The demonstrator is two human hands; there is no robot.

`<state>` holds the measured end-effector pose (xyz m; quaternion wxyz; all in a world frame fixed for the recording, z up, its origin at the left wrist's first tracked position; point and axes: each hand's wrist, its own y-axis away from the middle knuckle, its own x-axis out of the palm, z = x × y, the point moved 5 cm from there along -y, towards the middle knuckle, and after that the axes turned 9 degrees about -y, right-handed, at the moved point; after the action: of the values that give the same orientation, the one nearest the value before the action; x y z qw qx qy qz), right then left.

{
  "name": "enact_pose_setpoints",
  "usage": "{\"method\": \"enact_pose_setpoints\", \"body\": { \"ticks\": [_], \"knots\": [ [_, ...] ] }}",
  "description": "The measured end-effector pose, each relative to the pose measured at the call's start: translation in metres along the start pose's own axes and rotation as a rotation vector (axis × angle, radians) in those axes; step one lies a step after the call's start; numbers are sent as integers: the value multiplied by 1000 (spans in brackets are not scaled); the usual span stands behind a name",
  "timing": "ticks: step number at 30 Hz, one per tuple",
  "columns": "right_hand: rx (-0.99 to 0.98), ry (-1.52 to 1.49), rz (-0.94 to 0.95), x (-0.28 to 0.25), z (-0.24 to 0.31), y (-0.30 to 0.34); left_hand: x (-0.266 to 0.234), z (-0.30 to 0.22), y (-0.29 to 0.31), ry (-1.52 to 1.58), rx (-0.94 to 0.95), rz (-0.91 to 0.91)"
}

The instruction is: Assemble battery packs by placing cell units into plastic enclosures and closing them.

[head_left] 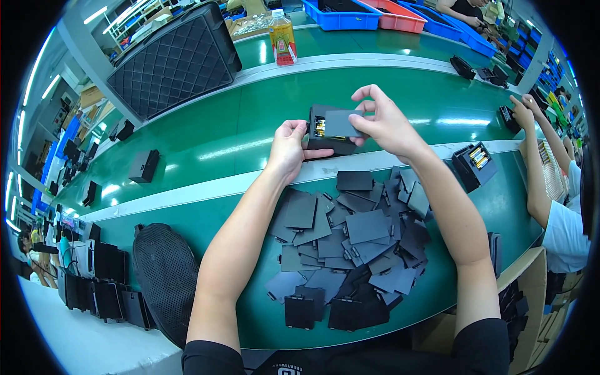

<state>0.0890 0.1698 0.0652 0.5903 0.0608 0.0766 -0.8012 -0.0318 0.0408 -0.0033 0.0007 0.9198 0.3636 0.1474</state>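
the left hand (289, 149) pinches the left side of a black rectangular plastic box (336, 147) — held beyond the green tabletop (212, 234) — while the right hand (384, 124) pinches a flat dark-grey rectangular plastic cover (341, 122) over its partly exposed gold-coloured batteries (320, 127). nearer, between the forearms, lies a heap of loose dark-grey plastic covers (367, 226); to the right sits a second black battery box (464, 170).
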Motion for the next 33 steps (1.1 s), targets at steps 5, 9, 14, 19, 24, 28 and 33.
{"method": "enact_pose_setpoints", "body": {
  "ticks": [5,9,14,19,24,28,33],
  "knots": [
    [-9,-186,-184,-4,-11,-6,2,-3,0,-33,-17,-19],
    [46,-244,-158,4,-17,-8,0,-2,1,-45,-14,-39],
    [39,-275,-180,7,-14,-4,2,-6,3,-25,44,-20],
    [68,-47,-80,6,12,4,13,-11,8,38,85,96],
    [-68,280,-38,10,13,-3,4,-8,5,26,151,125],
    [-533,626,-428,-6,5,1,6,-8,3,111,215,182],
    [-164,-23,-115,13,-17,-8,-1,-8,4,141,242,211]
  ]
}}
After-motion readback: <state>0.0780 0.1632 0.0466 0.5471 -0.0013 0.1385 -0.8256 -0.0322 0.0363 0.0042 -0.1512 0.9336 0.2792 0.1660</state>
